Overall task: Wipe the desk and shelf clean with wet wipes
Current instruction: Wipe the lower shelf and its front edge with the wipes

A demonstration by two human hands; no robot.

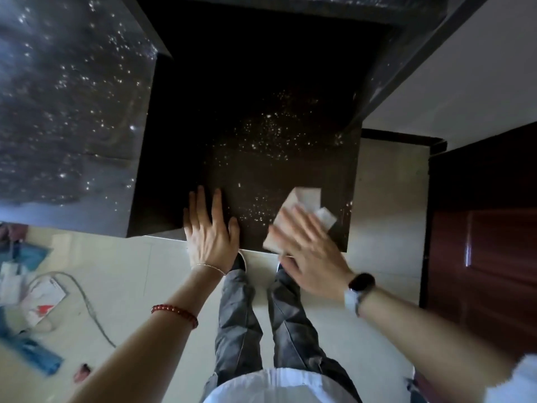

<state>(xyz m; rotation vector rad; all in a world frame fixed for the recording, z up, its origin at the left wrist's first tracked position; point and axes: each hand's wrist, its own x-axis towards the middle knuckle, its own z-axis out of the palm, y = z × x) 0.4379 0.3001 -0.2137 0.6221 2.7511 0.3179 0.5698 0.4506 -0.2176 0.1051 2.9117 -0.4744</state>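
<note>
The wet wipe (299,210) lies folded on the dark shelf surface (261,170), near its front right corner, at about four o'clock from the middle of the board. The right hand (308,251) presses flat on the wipe's near half, fingers spread slightly apart and laid along the cloth rather than pinched on it; its outline is blurred, so the hand looks to be in mid-stroke. Pale specks of dust (267,132) lie scattered across the board from the wipe toward twelve o'clock, thinning into the dark rear, which is too dim to read.

The step in hand looks like wiping the shelf itself. The next move calls for pushing the wipe away from the body through the speckled patch, keeping the palm flat so the cloth does not bunch.

At nine o'clock from the wipe, the left hand (209,228) rests palm down on the front edge, fingers straight and a little apart, holding nothing and apparently bracing. Both forearms reach forward from below. Farther out, at ten o'clock, a higher glossy surface (66,112), possibly the desk, also carries specks and looks unwiped.
</note>
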